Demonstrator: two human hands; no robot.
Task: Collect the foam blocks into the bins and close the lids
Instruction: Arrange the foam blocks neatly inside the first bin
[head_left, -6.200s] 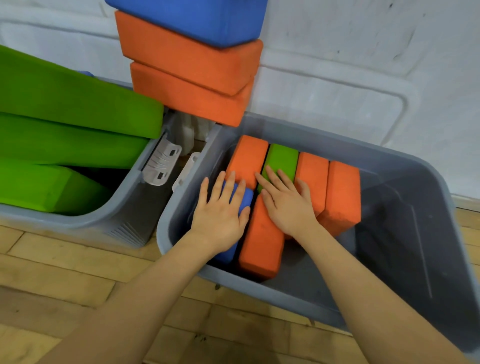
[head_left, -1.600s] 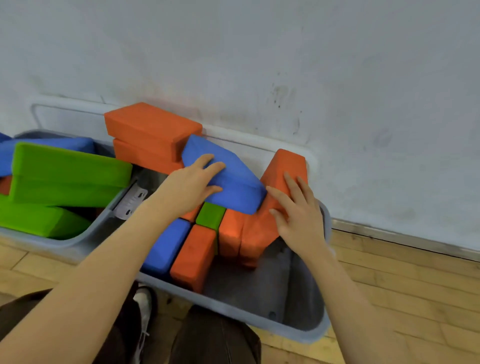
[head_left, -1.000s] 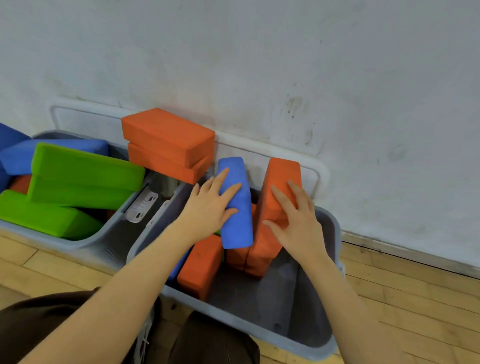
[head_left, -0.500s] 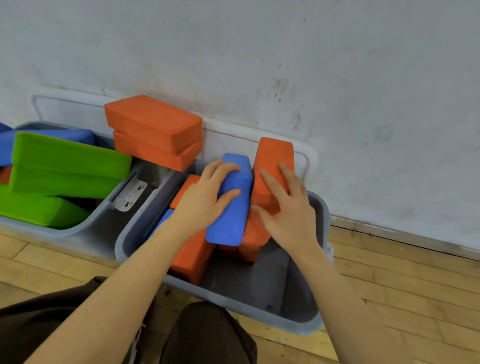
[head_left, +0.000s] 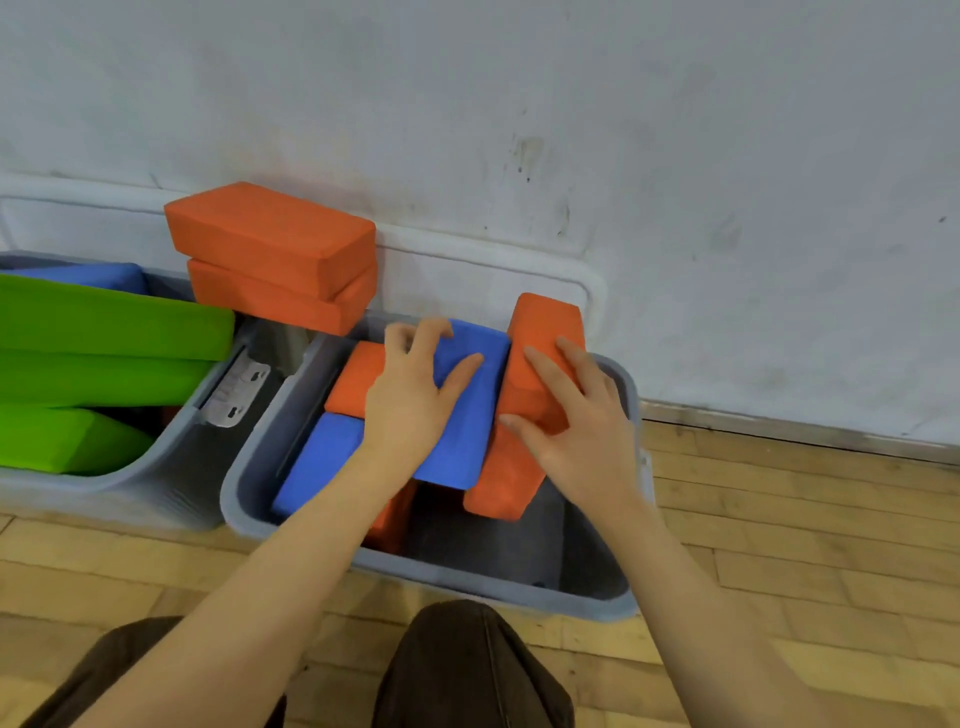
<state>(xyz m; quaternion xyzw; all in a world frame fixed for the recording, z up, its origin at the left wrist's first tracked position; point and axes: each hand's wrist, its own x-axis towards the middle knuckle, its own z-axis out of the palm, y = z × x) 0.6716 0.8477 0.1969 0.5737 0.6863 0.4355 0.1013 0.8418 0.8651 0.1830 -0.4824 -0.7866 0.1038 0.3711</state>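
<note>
A grey right bin (head_left: 467, 582) holds several foam blocks. My left hand (head_left: 410, 400) grips a blue block (head_left: 467, 421) lying flat on top of the others, fingers curled over its far left edge. My right hand (head_left: 576, 426) holds a tilted orange block (head_left: 540, 338) at the bin's back right, thumb at its left side. That block leans on another orange block (head_left: 498, 483). A second blue block (head_left: 322, 462) and an orange block (head_left: 353, 379) lie at the bin's left.
The left bin (head_left: 156, 499) is piled with long green blocks (head_left: 104, 322). Two stacked orange blocks (head_left: 270, 239) sit over the gap between the bins. A pale lid (head_left: 467, 260) leans on the wall. My knees (head_left: 467, 670) are at the wooden floor's near edge.
The blue block has come down from tilted to flat on the packed blocks under my left hand. My right hand stays on the tilted orange block beside it.
</note>
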